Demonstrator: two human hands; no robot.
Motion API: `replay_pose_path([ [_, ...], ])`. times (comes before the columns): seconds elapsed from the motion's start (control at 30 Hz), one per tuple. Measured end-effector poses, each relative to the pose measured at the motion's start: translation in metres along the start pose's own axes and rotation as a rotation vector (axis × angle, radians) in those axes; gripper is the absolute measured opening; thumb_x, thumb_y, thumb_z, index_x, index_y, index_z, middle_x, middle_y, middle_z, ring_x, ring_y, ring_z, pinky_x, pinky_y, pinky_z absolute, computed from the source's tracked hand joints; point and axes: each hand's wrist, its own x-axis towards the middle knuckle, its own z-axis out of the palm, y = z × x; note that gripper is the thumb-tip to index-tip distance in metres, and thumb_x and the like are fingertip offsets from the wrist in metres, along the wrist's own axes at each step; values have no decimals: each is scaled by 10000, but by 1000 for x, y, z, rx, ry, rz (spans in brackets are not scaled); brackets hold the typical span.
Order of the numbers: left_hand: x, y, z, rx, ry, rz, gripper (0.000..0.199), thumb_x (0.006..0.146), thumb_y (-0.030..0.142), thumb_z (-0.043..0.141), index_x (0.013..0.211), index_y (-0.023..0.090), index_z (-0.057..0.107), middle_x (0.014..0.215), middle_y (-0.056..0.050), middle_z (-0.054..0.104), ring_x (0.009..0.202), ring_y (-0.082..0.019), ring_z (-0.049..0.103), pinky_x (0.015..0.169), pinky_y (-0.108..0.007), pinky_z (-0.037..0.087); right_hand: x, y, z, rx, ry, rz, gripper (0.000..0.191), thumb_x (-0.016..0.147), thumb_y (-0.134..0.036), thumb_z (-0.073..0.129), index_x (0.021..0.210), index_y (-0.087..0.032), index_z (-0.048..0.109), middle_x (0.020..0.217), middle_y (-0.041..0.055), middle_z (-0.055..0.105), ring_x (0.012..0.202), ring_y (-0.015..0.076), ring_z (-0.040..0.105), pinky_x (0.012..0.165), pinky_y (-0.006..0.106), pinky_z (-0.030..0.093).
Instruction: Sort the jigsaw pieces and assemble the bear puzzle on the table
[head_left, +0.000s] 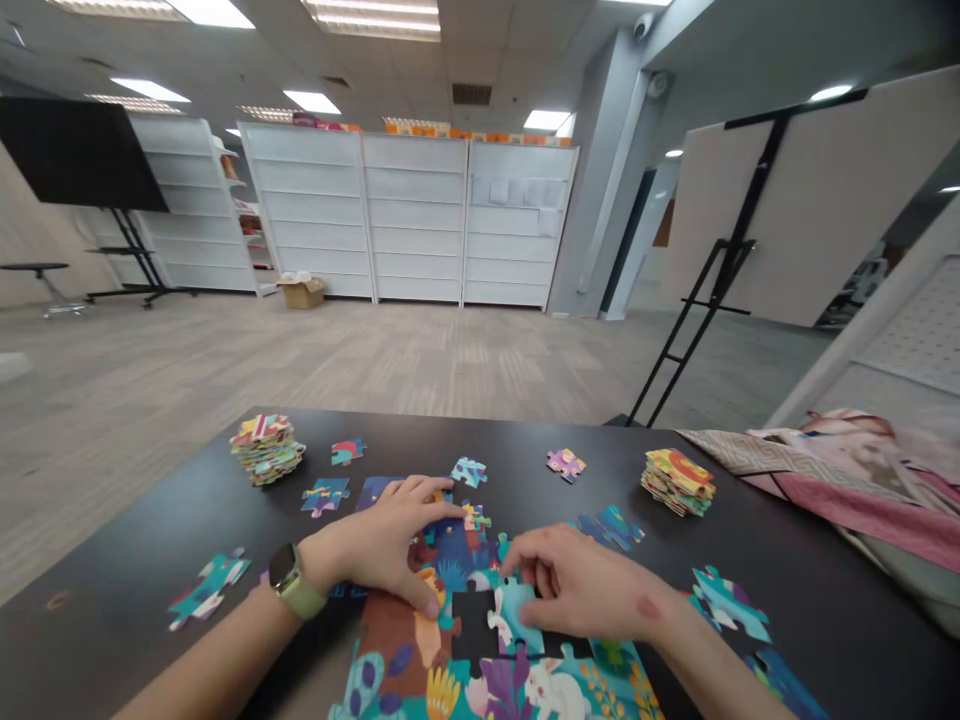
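Note:
A partly joined jigsaw puzzle (401, 655) with a colourful animal and plant picture lies on the dark table, with a dark gap near its middle. My left hand (390, 540), a watch on its wrist, rests on the upper left of the puzzle with its fingers spread. Thumb and fingers of my right hand (581, 585) close on a teal puzzle piece (516, 612) with a white shape on it, at the right of the gap. Whether that piece lies flat or is tilted, I cannot tell. Parts of the puzzle are hidden under both hands.
Stacks of puzzle pieces stand at the left (268, 450) and right (678, 482) of the table (420, 440). Loose pieces lie around the puzzle, including a pink-purple piece (566, 464) and a teal piece (208, 588). A patterned cloth (847, 480) is at the right edge.

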Motion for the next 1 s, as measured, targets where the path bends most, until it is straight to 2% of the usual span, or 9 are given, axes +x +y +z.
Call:
replay_pose_path([
  [0.2,0,1,-1,-6,-10,-9,1061,571,749,824,1484,358,452,1590,-136,318,1458,-449,242,1163,-632,223,-6,-8,-1,-81,33,15,335,673,-211,673,1002,-264,714,809,-30,613,830,167,578,751,249,411],
  [0.33,0,1,-1,-21,-7,-6,1059,564,738,836,1481,372,453,1587,-123,328,1448,-458,256,1161,-637,223,-7,-6,4,-110,60,-20,365,672,-233,692,1035,-272,690,964,-13,574,853,162,555,757,252,416],
  [0.53,1,-1,1,-25,-9,-4,1040,584,714,841,1484,379,444,1598,-118,312,1451,-465,246,1157,-646,220,-2,10,1,-68,41,-28,279,697,-311,770,976,-299,759,900,-10,637,838,180,592,710,247,435],
  [0.6,0,-1,0,-25,-9,-7,1027,591,710,840,1481,377,449,1597,-120,314,1449,-466,250,1155,-649,219,3,26,-9,-61,127,-33,271,764,-288,723,1029,-314,775,890,-9,683,777,164,623,703,243,464],
  [0.63,0,0,0,-24,-9,-10,1023,592,708,840,1478,376,452,1594,-121,319,1447,-469,253,1154,-652,219,7,36,-16,-68,206,-15,289,811,-254,669,1076,-312,771,897,-5,705,760,159,637,716,247,479],
  [0.67,0,0,-1,-21,-11,-14,1021,594,705,840,1478,374,452,1592,-122,323,1446,-471,254,1153,-654,219,10,48,-23,-108,345,34,308,849,-218,607,1099,-301,766,904,0,723,770,161,651,752,256,491],
  [0.77,-1,5,-2,-10,-24,-26,995,615,690,836,1476,366,455,1593,-126,320,1445,-471,259,1154,-653,222,17,81,-39,-193,601,175,398,936,-174,435,1225,-175,708,1084,115,705,1000,245,641,961,373,448],
  [0.87,-1,9,-3,-15,-9,-34,868,702,625,811,1459,369,473,1596,-117,315,1447,-456,263,1147,-644,247,22,101,-43,-239,672,223,382,932,-204,486,1249,-141,691,1195,161,651,1131,293,577,1038,414,392],
  [1.0,-2,12,-3,-5,20,-31,771,751,489,807,1444,367,489,1579,-117,344,1437,-438,293,1138,-638,266,27,106,-36,-251,654,237,284,853,-147,579,1086,-153,743,1141,140,664,1073,279,598,997,385,414],
])
